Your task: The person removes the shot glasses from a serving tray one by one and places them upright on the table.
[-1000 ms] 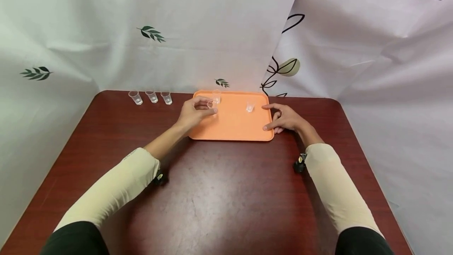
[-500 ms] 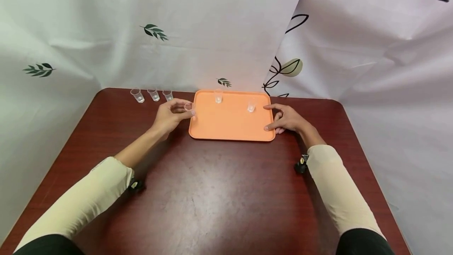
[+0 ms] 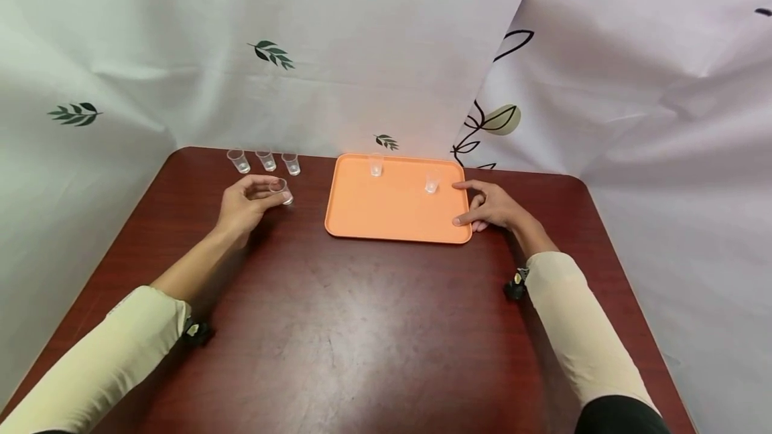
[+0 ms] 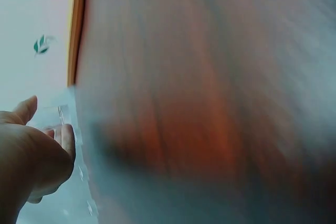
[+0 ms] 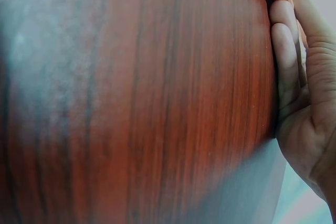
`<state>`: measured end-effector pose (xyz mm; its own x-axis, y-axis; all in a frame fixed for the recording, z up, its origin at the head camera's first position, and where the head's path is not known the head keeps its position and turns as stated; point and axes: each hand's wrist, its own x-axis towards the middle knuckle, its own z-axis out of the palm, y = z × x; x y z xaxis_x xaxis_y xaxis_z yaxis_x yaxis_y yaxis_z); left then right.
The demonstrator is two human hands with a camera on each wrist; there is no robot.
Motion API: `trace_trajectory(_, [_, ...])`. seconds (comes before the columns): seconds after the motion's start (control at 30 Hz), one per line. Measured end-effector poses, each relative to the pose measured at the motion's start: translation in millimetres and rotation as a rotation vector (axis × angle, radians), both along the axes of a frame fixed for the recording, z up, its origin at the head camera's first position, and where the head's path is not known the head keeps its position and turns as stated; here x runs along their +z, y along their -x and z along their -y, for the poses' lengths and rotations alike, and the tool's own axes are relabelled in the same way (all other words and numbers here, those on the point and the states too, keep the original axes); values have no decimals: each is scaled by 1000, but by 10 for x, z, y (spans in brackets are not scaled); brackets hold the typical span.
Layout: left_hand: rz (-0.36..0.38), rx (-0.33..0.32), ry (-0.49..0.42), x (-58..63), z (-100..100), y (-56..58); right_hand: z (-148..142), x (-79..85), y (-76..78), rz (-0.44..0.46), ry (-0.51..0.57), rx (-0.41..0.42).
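Observation:
My left hand (image 3: 246, 205) pinches a small clear plastic cup (image 3: 280, 187) between thumb and fingers, at the left of the table and apart from the tray. In the left wrist view the same cup (image 4: 59, 115) shows faintly past the fingertips. An orange tray (image 3: 392, 216) lies near the back of the table, carrying two clear cups, one at its back edge (image 3: 376, 167) and one further right (image 3: 431, 184). My right hand (image 3: 491, 206) grips the tray's right rim, thumb on top and some fingers curled at the side, as the right wrist view shows too.
Three more clear cups stand in a row at the table's back left: a left one (image 3: 239, 162), a middle one (image 3: 266, 161) and a right one (image 3: 291, 165). A pale patterned cloth (image 3: 338, 86) hangs close behind the dark red table (image 3: 362, 327).
My left hand has carried its cup leftward from above the tray, past the left rim, to the table in front of the row of cups. The right hand stays on the tray.

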<state>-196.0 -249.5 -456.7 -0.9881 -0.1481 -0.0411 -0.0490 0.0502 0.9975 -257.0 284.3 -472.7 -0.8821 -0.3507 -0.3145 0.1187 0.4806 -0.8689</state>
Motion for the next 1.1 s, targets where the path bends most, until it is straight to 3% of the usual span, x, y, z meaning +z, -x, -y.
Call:
trace_trajectory(0.23, [54,96,3,-40,400,-55,-7,-29,4,1,-22,4])
trace_trajectory(0.53, [12,267,-181,-13,746,86,8,-18,-7,-6,-17,-1])
trace_trajectory(0.7, [38,282,-207,-15,828,164,12,-16,-7,-5,-13,-4])
trace_trajectory(1.1, [75,261,-125,-37,883,207,6,-14,17,8,-7,-7])
